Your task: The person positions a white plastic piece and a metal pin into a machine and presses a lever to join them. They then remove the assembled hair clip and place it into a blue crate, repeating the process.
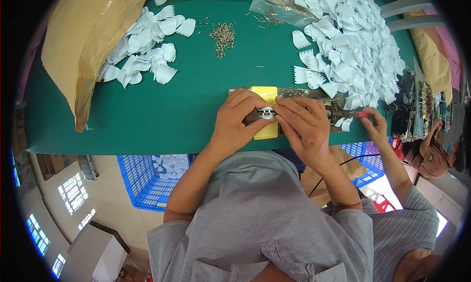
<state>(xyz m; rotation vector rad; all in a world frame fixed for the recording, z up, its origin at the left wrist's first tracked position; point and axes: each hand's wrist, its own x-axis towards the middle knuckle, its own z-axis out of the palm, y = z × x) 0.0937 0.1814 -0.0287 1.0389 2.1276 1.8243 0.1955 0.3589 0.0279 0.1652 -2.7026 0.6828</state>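
Note:
A small white plastic piece point(267, 109) with metal bits in it sits in a dark metal fixture, in front of a yellow strip point(265, 130). From its left side my left hand point(234, 122) grips it between thumb and fingers. My right hand point(308, 130) pinches at its right edge, the fingertips pressed together; they hide what they hold. The fixture belongs to a metal base plate point(293, 92) carrying a clamp point(335, 112) with a red handle point(362, 114). A co-worker's hand point(376, 127) touches that handle from the right.
A big heap of toothed white plastic pieces point(355, 46) lies at the back right, a smaller pile point(147, 41) beside a tan sack point(93, 41) at the left. Small metal clips point(224, 38) and pins point(267, 20) lie between. Below the green table point(162, 120) stands a blue basket point(140, 184).

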